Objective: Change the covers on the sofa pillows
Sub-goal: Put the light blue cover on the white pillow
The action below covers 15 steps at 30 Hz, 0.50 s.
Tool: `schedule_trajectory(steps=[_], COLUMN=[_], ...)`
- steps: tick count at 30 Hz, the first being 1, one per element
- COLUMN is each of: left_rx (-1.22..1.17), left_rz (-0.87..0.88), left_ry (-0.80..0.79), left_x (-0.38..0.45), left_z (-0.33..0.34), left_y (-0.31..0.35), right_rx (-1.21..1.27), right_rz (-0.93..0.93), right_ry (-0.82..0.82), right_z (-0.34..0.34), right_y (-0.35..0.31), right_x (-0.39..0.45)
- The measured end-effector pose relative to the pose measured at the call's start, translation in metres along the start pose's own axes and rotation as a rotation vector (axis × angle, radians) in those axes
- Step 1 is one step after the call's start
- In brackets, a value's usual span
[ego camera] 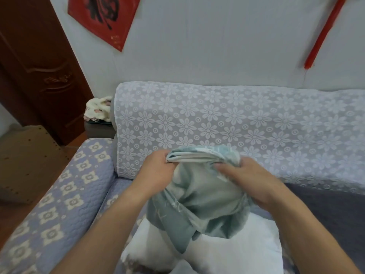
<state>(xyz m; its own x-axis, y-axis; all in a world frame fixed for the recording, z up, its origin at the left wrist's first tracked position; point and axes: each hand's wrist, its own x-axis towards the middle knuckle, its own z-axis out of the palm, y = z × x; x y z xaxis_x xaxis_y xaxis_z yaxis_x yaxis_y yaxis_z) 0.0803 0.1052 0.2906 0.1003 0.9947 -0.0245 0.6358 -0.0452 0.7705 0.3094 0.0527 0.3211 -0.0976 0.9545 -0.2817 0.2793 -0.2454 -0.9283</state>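
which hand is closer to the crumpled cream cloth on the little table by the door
Left. The left hand grips the green pillow cover on the side toward the cream cloth, which lies up and to its left. The right hand grips the cover's far side.

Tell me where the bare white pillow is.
In the head view, the white pillow lies bottom centre on the sofa seat, under the green cover both hands hold.
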Motion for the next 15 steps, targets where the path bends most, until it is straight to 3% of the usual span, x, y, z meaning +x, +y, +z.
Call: schedule_trajectory(steps=[2, 3, 5, 7, 9, 12, 15], left_rx=[-0.039, -0.060, -0.106, -0.170, -0.262, -0.343, -0.268], left_rz=[0.027, 0.049, 0.061, 0.017, -0.019, 0.006, 0.025], left_ry=[0.019, 0.011, 0.014, -0.004, -0.080, -0.164, -0.498], left_x=[0.000, -0.001, -0.002, -0.002, -0.004, -0.007, -0.012], left_z=[-0.001, 0.000, 0.005, 0.012, 0.018, 0.019, 0.010], left_y=[0.003, 0.006, 0.004, -0.001, -0.001, 0.007, 0.017], right_rx=[-0.246, -0.427, -0.532, -0.215, 0.096, 0.248, 0.251], right_rz=[0.057, 0.049, 0.032, -0.016, -0.073, -0.069, -0.079], right_ry=[-0.267, -0.294, -0.071, 0.146, 0.188, 0.226, 0.334], right_z=[0.006, 0.011, 0.011, 0.003, -0.002, 0.000, 0.000], right_y=[0.004, 0.007, 0.015, 0.015, 0.010, -0.001, -0.007], right_x=[-0.006, -0.006, 0.004, 0.011, 0.014, 0.018, 0.024])
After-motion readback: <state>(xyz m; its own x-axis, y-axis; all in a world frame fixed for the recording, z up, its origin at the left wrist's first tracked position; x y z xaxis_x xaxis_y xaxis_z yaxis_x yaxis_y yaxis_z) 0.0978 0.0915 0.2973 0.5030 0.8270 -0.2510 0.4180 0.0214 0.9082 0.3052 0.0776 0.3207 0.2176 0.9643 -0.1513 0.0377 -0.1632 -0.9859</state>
